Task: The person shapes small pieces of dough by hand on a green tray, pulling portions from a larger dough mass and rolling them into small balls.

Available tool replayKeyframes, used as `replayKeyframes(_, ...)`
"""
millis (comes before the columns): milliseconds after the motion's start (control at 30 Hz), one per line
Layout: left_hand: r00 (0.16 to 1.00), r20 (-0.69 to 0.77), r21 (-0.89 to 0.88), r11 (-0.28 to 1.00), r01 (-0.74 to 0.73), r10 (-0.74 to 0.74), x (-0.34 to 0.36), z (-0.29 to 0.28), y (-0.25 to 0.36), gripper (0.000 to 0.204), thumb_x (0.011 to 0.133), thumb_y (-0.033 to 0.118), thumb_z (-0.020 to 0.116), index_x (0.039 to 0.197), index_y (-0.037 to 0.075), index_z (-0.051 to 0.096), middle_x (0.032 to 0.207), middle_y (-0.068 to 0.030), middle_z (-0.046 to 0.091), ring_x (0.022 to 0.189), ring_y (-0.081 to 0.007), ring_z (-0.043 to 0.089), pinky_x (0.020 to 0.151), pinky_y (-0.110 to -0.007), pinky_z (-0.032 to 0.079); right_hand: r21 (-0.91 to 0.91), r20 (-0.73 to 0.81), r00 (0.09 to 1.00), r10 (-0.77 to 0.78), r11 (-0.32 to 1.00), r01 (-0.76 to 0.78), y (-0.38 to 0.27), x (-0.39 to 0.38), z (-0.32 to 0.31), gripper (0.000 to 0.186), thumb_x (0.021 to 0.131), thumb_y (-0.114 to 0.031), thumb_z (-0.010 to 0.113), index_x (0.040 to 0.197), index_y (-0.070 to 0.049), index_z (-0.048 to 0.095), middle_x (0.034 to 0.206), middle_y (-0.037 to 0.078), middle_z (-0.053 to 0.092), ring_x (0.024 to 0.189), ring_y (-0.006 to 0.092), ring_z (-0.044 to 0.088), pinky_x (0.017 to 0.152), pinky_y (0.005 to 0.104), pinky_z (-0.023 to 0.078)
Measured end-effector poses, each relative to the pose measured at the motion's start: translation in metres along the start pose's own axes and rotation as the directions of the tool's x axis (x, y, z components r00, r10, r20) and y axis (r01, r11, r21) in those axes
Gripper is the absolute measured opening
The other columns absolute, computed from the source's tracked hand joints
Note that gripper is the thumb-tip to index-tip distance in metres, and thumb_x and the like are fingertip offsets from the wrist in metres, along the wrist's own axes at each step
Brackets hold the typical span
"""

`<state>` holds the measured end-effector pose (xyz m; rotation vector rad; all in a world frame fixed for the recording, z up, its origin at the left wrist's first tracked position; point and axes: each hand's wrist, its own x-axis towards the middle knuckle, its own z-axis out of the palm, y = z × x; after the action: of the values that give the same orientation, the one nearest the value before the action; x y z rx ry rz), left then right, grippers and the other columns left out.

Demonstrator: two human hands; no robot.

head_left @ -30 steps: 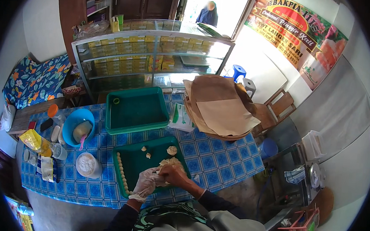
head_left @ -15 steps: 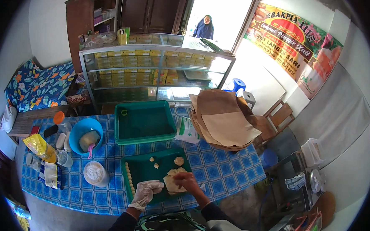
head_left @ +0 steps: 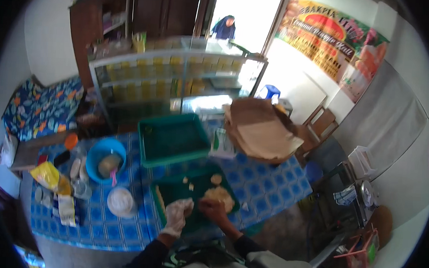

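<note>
The slightly blurred view shows a green tray (head_left: 200, 170) with a row of pale dough balls (head_left: 159, 197) along its left side, small dough pieces (head_left: 185, 180), a round lump (head_left: 216, 179) and a larger dough mass (head_left: 223, 197). My gloved left hand (head_left: 178, 214) is over the tray's lower middle, fingers curled closed; what they hold, if anything, is unclear. My bare right hand (head_left: 213, 207) is at the left part of the large mass, fingers bent together; their contents cannot be made out.
Beyond are stacked green trays (head_left: 150, 157), paper-covered round trays (head_left: 261, 129) and a glass display case (head_left: 94, 69). At left stand a blue bowl (head_left: 95, 152), a white tub (head_left: 121, 202), jars and packets. A person (head_left: 224, 27) stands in the doorway.
My hands, together a second ago, are now apart. Since half a second ago my left hand has turned more upright. The person in the doorway is bent further forward.
</note>
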<state>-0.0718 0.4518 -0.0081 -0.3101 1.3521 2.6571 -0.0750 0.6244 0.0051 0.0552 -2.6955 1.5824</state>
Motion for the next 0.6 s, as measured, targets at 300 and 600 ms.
replayKeyframes(300, 0.965, -0.221, 0.202, 0.974, -0.099, 0.144, 0.003, -0.063, 0.07, 0.043, 0.096, 0.041, 0.054, 0.111, 0.001, 0.061, 0.098, -0.0101, 0.068, 0.086, -0.016, 0.064, 0.073, -0.029, 0.05, 0.679, 0.328, 0.933, 0.145, 0.651, -0.34, -0.015, 0.035, 0.075, 0.029, 0.076, 0.002, 0.056, 0.103, 0.007, 0.066, 0.091, 0.013, 0.068, 0.073, 0.0221, 0.067, 0.066, 0.0316, 0.056)
replayKeyframes(600, 0.842, -0.522, 0.033, 0.99, -0.141, 0.137, -0.069, -0.175, 0.107, 0.035, 0.093, 0.023, 0.06, 0.108, -0.008, 0.059, 0.097, -0.0181, 0.067, 0.082, -0.0214, 0.067, 0.069, -0.027, 0.053, 0.207, 0.231, 0.873, 0.43, 0.855, -0.476, 0.028, 0.007, 0.14, 0.022, 0.075, 0.003, 0.057, 0.091, 0.0, 0.072, 0.088, 0.018, 0.067, 0.078, 0.0265, 0.067, 0.062, 0.0372, 0.056)
